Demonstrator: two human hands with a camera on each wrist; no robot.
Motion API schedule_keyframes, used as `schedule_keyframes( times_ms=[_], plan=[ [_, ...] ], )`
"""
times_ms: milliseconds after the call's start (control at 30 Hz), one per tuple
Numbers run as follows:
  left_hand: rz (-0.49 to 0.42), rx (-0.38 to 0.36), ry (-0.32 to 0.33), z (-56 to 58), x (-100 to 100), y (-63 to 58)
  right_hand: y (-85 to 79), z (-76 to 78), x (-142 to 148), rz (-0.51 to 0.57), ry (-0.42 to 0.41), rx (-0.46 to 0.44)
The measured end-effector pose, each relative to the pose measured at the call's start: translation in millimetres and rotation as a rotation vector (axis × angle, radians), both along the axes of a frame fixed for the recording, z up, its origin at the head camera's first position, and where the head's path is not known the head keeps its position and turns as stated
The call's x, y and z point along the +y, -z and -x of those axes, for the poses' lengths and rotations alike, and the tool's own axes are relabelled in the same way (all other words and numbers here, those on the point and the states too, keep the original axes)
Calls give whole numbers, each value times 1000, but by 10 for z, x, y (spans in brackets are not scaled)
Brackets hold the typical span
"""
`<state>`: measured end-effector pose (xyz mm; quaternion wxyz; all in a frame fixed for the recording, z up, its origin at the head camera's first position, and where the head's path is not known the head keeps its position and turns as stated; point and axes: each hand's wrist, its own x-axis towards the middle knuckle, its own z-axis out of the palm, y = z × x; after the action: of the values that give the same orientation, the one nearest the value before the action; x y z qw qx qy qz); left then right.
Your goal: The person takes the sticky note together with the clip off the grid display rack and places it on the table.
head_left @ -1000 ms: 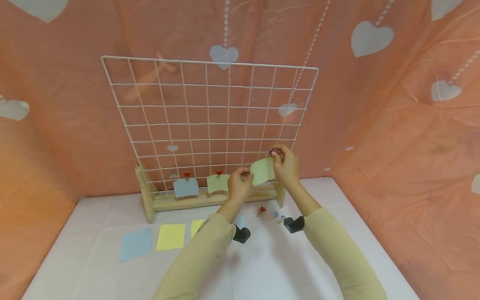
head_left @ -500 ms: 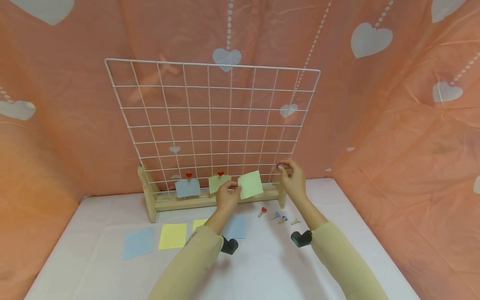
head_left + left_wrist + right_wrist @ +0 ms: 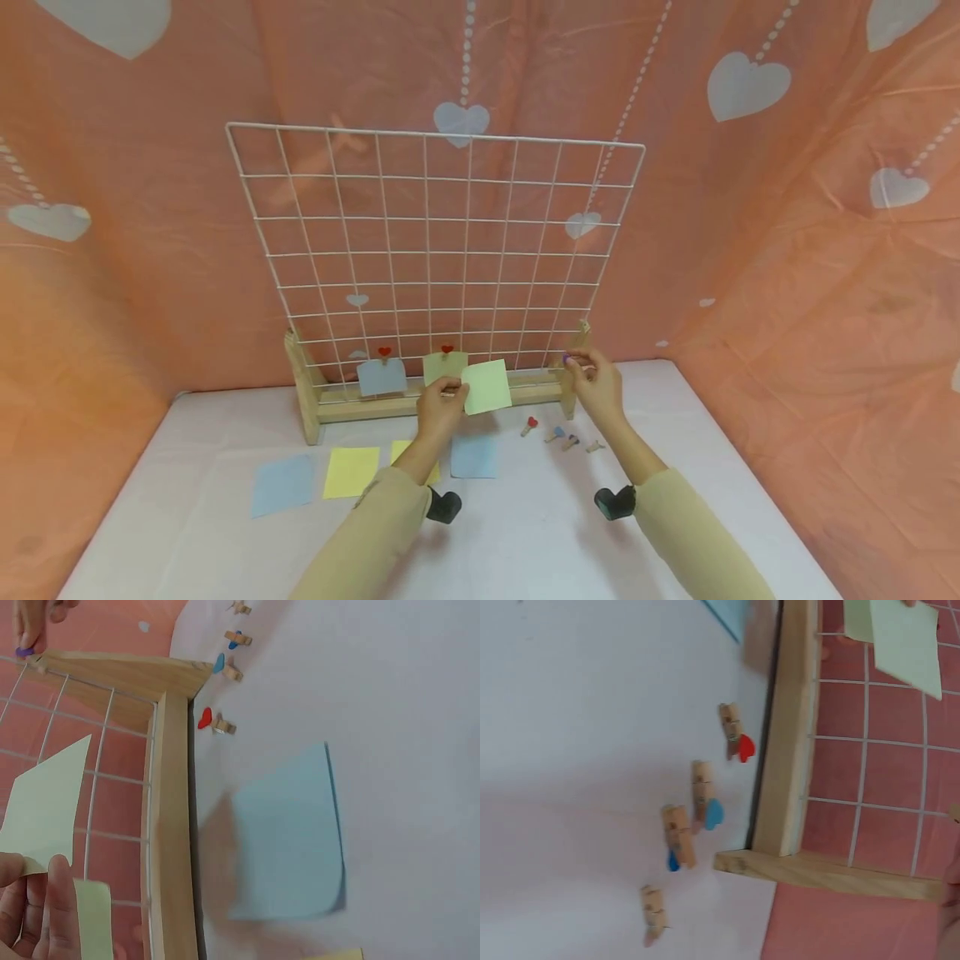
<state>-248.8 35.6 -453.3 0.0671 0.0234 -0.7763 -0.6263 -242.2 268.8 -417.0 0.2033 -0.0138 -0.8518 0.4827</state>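
Observation:
My left hand [image 3: 441,410] pinches a pale green paper note [image 3: 487,387] by its left edge, between thumb and fingers, in front of the lower part of a white wire grid [image 3: 447,283]. To the right, near the grid's lower right side, my right hand [image 3: 598,387] pinches a small wooden clothespin with a purple top [image 3: 27,652]. A blue note [image 3: 382,377] and another green note [image 3: 444,367] hang on the grid, each under a clothespin with a red heart. The held note partly overlaps that green one in the left wrist view.
On the white table lie two blue notes [image 3: 474,457] and two yellow notes [image 3: 352,472]. Several heart clothespins, among them a red one [image 3: 529,425], lie at the right before the grid's wooden base [image 3: 367,408]. Orange cloth with white hearts surrounds the table.
The green note in my left hand has moved left and down, away from the right hand. My right hand has moved down and slightly right, still pinching the clothespin.

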Motion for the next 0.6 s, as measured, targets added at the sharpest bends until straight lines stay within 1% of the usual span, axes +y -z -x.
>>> schedule_keyframes(
  times_ms=[67,167,367,467,600],
  plan=[
    [4,-18,5,-12,-53,12,36,-29,13,11,-8,-17],
    [12,-25,12,-34,-157,37,101,-59,27,6,-19,-32],
    [-3,-73,25,-97,-383,113,259,-135,71,-17,4,-74],
    [-17,-91,24,-139,-489,159,327,-183,98,0,4,-101],
    [6,-98,27,-200,-617,210,391,-238,125,24,19,-128]
  ],
)
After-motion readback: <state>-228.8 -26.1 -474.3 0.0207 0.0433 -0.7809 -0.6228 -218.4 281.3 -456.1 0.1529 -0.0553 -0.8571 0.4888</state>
